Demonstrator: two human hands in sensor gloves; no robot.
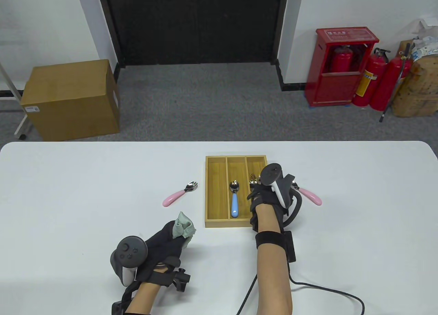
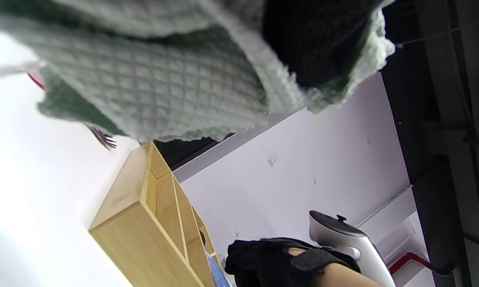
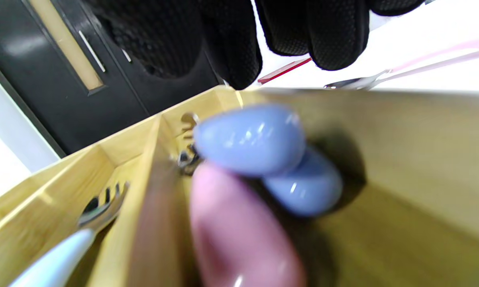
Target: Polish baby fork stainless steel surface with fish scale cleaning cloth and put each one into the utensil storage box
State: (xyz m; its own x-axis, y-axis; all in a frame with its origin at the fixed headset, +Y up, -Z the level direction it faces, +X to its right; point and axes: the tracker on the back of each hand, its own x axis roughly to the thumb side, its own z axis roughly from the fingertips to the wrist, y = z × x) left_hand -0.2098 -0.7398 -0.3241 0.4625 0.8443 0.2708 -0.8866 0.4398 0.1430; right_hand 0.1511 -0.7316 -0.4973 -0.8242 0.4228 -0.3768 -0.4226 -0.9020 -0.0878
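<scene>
My left hand [image 1: 167,241] rests near the table's front edge and grips a bunched green cleaning cloth [image 1: 183,226]; the cloth [image 2: 163,79] fills the top of the left wrist view. My right hand [image 1: 256,193] hovers over the right compartment of the wooden storage box [image 1: 208,191], holding nothing, its fingers [image 3: 335,32] hanging straight. Below them lie two blue-handled forks [image 3: 251,139] and a pink handle [image 3: 239,231]. The middle compartment holds a blue-handled fork [image 1: 234,202]. One pink-handled fork [image 1: 178,195] lies left of the box. Another pink-handled fork [image 1: 309,196] lies right of it, partly hidden by my hand.
A black cable [image 1: 325,289] trails from my right wrist across the table's front right. On the floor beyond the table stand a cardboard box [image 1: 72,99] and a red fire extinguisher cabinet [image 1: 342,68].
</scene>
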